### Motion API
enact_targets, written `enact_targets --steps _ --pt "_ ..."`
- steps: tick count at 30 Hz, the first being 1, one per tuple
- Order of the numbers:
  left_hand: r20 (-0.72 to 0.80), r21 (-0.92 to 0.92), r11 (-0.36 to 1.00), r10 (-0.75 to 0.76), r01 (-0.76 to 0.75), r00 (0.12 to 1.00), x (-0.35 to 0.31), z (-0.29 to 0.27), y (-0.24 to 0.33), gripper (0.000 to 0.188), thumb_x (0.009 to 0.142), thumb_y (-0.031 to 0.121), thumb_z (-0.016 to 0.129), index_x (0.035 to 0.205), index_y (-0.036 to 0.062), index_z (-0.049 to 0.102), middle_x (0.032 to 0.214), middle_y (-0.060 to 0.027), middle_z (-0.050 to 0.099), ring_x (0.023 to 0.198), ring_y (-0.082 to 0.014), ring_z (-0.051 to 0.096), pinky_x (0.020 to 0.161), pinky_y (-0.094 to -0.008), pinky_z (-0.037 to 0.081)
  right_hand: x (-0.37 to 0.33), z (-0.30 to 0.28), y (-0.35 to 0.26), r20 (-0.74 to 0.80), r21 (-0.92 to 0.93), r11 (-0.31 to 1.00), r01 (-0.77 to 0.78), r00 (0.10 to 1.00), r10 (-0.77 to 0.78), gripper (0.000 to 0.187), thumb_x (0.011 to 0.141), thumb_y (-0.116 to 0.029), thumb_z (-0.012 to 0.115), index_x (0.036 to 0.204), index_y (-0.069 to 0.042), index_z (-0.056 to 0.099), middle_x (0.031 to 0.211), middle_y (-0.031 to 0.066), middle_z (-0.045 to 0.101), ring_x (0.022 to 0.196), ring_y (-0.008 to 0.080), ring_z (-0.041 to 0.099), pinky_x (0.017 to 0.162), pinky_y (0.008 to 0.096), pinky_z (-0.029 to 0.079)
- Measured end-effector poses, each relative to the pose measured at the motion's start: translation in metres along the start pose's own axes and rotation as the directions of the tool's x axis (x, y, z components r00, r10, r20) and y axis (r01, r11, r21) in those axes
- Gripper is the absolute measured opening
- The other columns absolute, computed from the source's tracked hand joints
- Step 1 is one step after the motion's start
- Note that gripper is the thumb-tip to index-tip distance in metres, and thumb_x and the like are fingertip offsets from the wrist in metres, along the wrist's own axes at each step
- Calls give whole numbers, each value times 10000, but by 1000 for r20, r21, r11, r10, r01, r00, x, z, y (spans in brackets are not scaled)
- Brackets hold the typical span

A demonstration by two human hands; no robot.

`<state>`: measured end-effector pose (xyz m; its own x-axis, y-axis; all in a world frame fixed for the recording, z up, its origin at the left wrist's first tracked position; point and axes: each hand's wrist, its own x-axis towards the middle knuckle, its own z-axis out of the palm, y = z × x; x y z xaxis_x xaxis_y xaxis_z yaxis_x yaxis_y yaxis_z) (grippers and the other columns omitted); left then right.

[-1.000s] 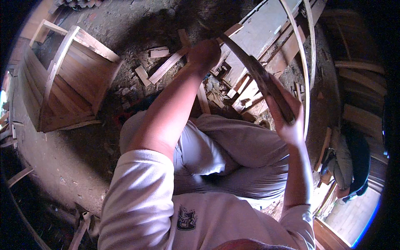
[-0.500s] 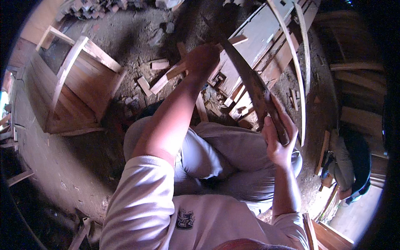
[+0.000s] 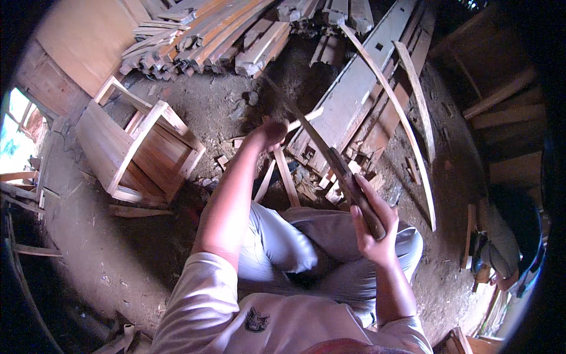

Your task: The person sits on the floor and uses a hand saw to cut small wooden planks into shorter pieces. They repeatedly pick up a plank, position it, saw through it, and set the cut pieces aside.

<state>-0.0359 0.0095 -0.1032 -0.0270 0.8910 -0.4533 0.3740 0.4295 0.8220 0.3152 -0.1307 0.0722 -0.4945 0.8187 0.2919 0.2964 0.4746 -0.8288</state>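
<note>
Dirt floor (image 3: pixel 118 259) (scrap-strewn), stacked planks (image 3: pixel 200 35), open crate (image 3: pixel 138 153).

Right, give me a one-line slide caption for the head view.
Seated on a dirt floor, right hand gripping a long blade, left hand holding a wood strip, wooden crate nearby.

crate (image 3: pixel 141 150): light brown | trousers (image 3: pixel 330 248): grey | shirt (image 3: pixel 236 318): white

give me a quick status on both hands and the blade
Right hand gripping the wooden handle of a long dark blade. Left hand stretched out onto a thin wooden strip. Wood offcuts littered underneath.
</note>
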Motion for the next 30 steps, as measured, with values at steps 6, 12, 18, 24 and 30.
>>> enact_targets --steps 6,12,18,24,30 --pt "474 -454 855 -5 249 881 -24 -19 -4 378 973 457 457 908 91 528 600 84 363 421 -35 284 344 -229 225 0 -5 -17 -109 -145 988 60 991 -76 509 887 11 653 1394 -2 610 1282 191 703 1148 254 712 973 336 522" --pt "601 -537 693 -85 481 795 -15 -19 -4 802 996 778 174 871 97 580 549 84 329 399 -49 243 351 -216 208 -56 7 22 123 -573 804 159 987 -108 670 715 101 661 1361 -77 642 906 159 714 777 306 724 702 414 574" --pt "635 -617 711 196 338 747 -35 1 45 773 1015 738 217 857 61 555 567 88 298 414 -43 228 353 -227 188 -90 34 74 249 -675 720 161 968 16 638 741 -45 701 1370 -90 605 949 142 682 846 344 698 834 460 560" --pt "-209 -79 931 335 -357 919 -48 43 86 506 991 498 627 746 55 648 630 -15 593 546 -152 557 535 -344 434 -59 32 29 503 -658 738 149 816 284 649 854 -262 736 1434 -57 530 1138 215 669 1042 403 672 922 484 540" --pt "-299 421 826 517 -375 802 -76 63 95 388 997 412 588 855 69 700 751 -200 687 740 -436 681 654 -509 523 74 9 8 169 -756 617 218 976 -138 520 821 -249 742 1274 -30 613 1020 196 673 1051 352 648 885 481 553"
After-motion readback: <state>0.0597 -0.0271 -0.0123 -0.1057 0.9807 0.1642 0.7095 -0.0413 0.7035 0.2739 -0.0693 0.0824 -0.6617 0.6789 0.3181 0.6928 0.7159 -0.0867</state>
